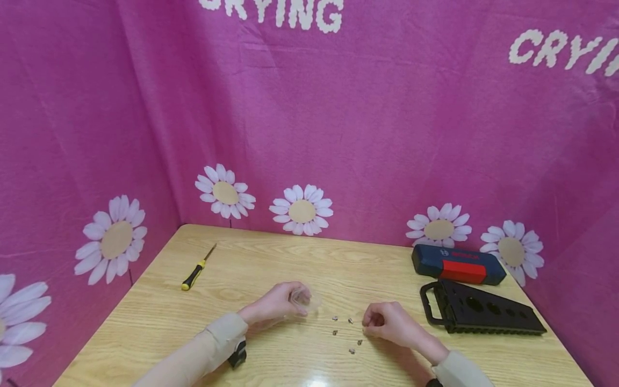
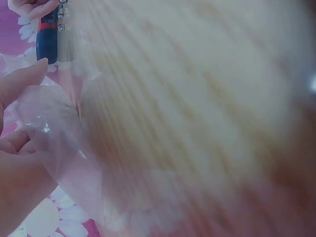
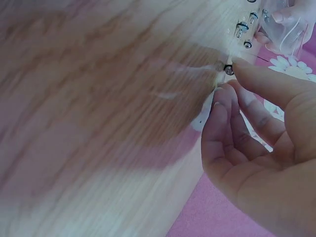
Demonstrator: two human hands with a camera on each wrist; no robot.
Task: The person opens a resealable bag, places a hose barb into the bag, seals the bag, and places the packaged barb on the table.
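My left hand (image 1: 285, 301) grips a crumpled clear plastic bag (image 1: 311, 301), its mouth pointing toward the right. In the left wrist view the thin bag (image 2: 64, 143) spreads out from between thumb and fingers. Low over the table, my right hand (image 1: 394, 324) has its thumb and fingertips closing on a small metal screw (image 3: 228, 69); the fingers partly hide the contact. Several more small screws (image 1: 352, 351) with dark rings lie scattered on the wood between both hands.
A yellow-and-black screwdriver (image 1: 194, 274) lies at the left of the wooden table (image 1: 271, 252). On the right are a blue-and-red Bosch case (image 1: 459, 265) and a black holder with round holes (image 1: 490, 310). Pink floral cloth (image 1: 367, 134) hangs behind the table.
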